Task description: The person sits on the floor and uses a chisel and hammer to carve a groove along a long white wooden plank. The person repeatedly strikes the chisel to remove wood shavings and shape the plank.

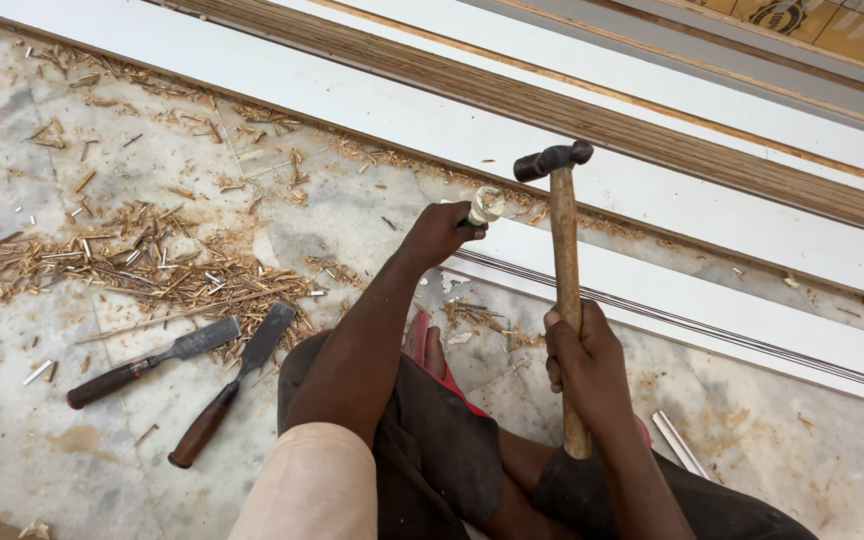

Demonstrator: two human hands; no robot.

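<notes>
Seated on a speckled marble floor, you grip a wooden-handled hammer with a dark metal head in your right hand, fist clenched around the lower handle so the head stands upright above the boards. Your left hand is closed on a chisel with a pale, battered handle end, held at the edge of a long white-faced board with a grooved side. Beyond it lies a wider white laminated plank with a layered brown edge. To your left, well apart from both hands, two steel chisels with dark reddish wooden handles lie side by side on the floor, just below a scattered heap of wood chips and splinters. A red sandal shows near your knee.
</notes>
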